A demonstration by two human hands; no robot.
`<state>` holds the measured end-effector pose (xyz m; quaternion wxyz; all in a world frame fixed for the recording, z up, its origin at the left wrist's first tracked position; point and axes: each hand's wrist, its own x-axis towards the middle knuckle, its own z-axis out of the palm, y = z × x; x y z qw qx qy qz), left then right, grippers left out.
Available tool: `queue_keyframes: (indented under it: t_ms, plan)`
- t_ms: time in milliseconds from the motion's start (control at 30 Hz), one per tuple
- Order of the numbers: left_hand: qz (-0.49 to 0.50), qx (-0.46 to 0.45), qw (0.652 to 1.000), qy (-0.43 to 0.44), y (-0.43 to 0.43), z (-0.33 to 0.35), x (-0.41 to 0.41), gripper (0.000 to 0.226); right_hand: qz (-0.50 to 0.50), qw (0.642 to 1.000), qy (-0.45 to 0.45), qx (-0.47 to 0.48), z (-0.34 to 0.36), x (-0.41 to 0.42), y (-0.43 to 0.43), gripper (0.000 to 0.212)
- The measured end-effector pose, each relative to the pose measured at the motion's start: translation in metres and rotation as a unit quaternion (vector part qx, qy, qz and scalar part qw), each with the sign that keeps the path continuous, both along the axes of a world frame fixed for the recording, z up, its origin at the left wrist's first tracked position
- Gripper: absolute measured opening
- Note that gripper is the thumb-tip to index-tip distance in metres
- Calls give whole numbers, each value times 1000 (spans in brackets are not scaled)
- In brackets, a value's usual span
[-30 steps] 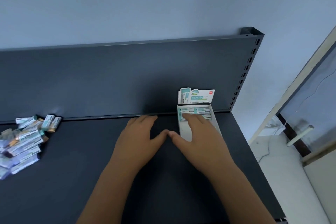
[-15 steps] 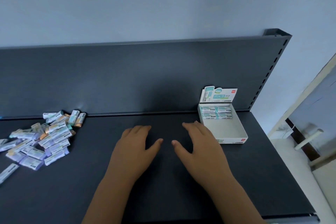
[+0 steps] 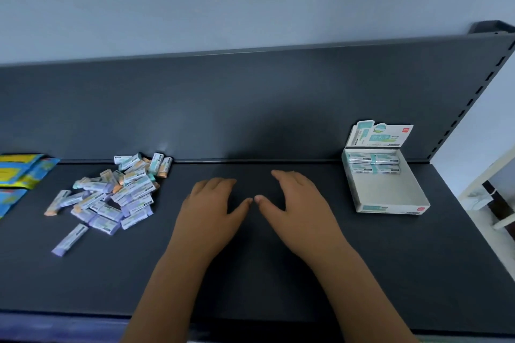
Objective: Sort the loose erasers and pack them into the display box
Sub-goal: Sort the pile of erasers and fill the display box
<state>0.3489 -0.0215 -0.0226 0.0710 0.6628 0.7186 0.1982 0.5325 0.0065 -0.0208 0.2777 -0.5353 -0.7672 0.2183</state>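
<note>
Both hands lie palm down on the dark shelf (image 3: 250, 281), fingers loosely spread and holding nothing. The left hand (image 3: 211, 211) and the right hand (image 3: 298, 209) sit side by side, thumb tips almost meeting. Well off to the left, the loose erasers (image 3: 119, 192) lie in a jumbled heap near the back panel (image 3: 250, 106), one stray eraser (image 3: 69, 239) lying just apart at the front. To the right stands the display box (image 3: 390, 207), lid flap upright, with a few packed erasers (image 3: 373, 163) across its far end. Blue and yellow packets (image 3: 19, 170) lie at the far left edge.
</note>
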Motion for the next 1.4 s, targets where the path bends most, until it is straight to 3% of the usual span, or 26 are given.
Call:
queue_keyframes:
  t_ms: [200, 333, 500, 633, 833, 1000, 1100, 1167, 1400]
  plan:
    - [-11, 4, 1000, -9, -5, -6, -77, 70, 31, 999, -9, -9, -2, -89, -8, 63]
    - [-17, 25, 1000, -4, -11, -9, -152, 44, 28, 999, -13, -15, -5, -163, -20, 59]
    - [-48, 35, 998, -22, -17, -16, -243, 40, 17, 999, -39, -17, -3, -247, -31, 41]
    - [-80, 103, 989, -67, -28, -14, -285, 24, -26, 998, -61, -17, -5, -289, -34, 36]
    - [-22, 87, 993, -71, -29, -20, -331, 29, -109, 990, -94, -2, -11, -314, -29, 42]
    - [63, 14, 993, -103, -20, -23, -350, 56, -153, 982, -109, -11, -17, -321, -19, 43]
    - [76, -9, 984, -161, -16, -20, -354, 61, -166, 981, -95, 6, -17, -326, -17, 38]
    - [84, -7, 978, -193, -14, -18, -355, 60, -162, 983, -91, 11, -16, -328, -16, 36]
    - [106, -14, 946, -306, -2, -12, -351, 61, -75, 997, -28, 21, -13, -323, -13, 60]
